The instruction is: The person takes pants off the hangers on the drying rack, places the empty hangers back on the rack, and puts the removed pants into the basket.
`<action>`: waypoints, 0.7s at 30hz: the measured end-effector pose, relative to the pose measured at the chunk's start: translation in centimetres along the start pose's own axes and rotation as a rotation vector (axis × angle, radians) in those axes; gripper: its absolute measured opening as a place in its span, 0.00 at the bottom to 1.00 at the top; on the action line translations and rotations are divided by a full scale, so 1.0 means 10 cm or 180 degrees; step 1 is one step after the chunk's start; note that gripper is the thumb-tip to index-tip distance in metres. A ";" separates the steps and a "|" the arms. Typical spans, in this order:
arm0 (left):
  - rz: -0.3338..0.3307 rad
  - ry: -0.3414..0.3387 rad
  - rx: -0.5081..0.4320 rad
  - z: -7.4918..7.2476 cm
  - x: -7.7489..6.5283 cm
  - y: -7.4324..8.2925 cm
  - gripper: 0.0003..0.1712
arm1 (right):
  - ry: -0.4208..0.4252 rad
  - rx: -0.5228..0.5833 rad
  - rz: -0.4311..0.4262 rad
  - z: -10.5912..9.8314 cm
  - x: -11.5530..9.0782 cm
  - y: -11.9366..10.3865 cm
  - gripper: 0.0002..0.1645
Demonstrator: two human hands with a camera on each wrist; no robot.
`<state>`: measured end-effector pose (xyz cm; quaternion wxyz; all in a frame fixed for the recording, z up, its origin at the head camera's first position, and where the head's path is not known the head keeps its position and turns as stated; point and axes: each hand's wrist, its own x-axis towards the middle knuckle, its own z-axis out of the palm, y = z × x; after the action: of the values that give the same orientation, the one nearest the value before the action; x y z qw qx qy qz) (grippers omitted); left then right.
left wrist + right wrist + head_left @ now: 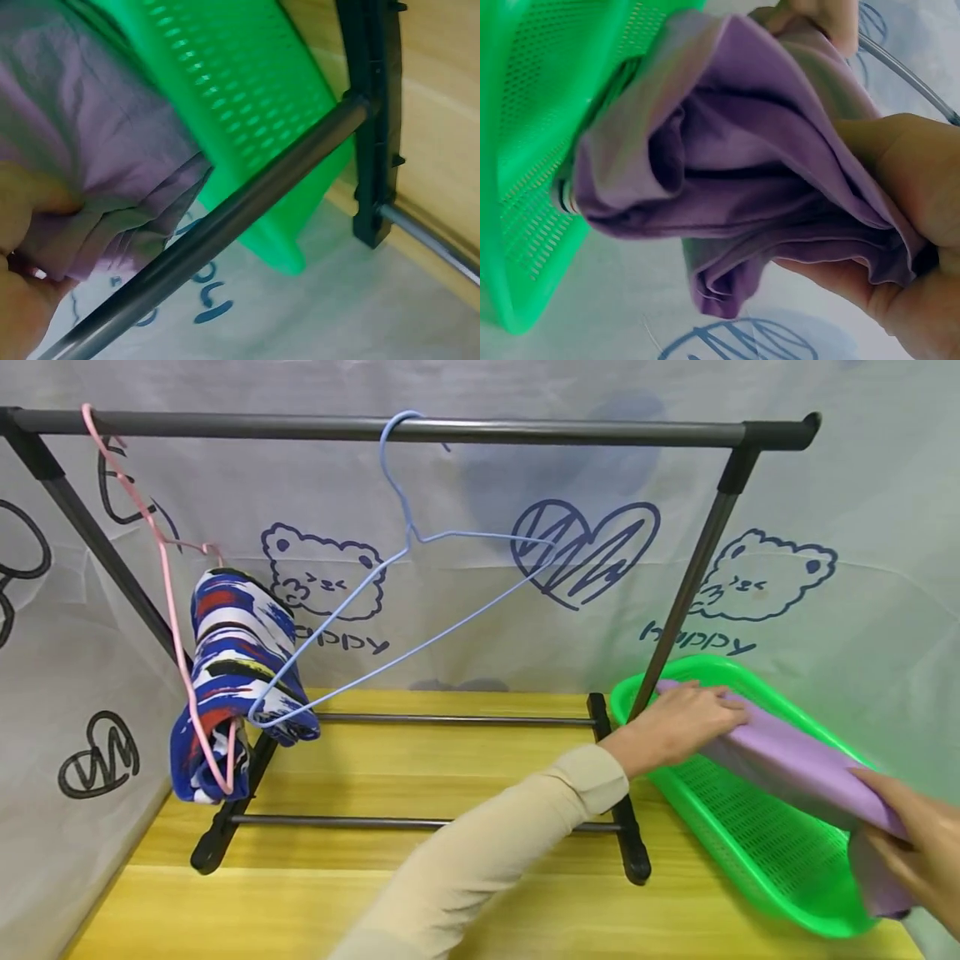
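A folded purple cloth [802, 758] is stretched between both hands above a green plastic basket [701, 814]. My left hand [678, 727] grips its far end beside the rack's right post; the left wrist view shows the cloth's layered edge [112, 232] pinched between thumb and fingers. At the near end my right hand [918, 835] holds the cloth, and in the right wrist view the thumb and fingers clasp its open folds [765, 165]. The exact kind of cloth item cannot be told.
A dark metal rack [562, 432] stands on the wooden table [360, 902]. From its bar hang an unloaded blue hanger [450, 627] and, at left, a pink hanger [168, 585] bearing a blue, white and red patterned cloth [240, 652]. A printed sheet [465, 485] covers the wall behind.
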<state>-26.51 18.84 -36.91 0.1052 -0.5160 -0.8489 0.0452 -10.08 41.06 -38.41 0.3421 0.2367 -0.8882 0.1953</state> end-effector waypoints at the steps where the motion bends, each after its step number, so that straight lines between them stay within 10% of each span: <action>1: -0.0074 0.0038 0.0065 0.04 0.01 0.01 0.29 | -0.0016 -0.0169 -0.0027 0.00 0.03 -0.04 0.49; 9: -0.0718 0.0402 0.0356 0.33 0.09 0.11 0.22 | -0.0212 -0.1097 -0.0287 0.06 0.09 -0.14 0.44; 16: -0.1127 0.0006 0.0260 0.47 0.21 0.16 0.19 | -0.0557 -0.1219 -0.0691 0.28 0.09 -0.07 0.19; 21: -0.1301 -0.0416 -0.0190 0.52 0.25 0.16 0.13 | -0.0995 -0.1262 -0.0688 0.43 0.11 -0.07 0.47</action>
<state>-27.38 21.93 -41.92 0.0416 -0.3320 -0.9418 0.0311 -12.62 37.94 -40.43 0.2594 0.2858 -0.9206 -0.0588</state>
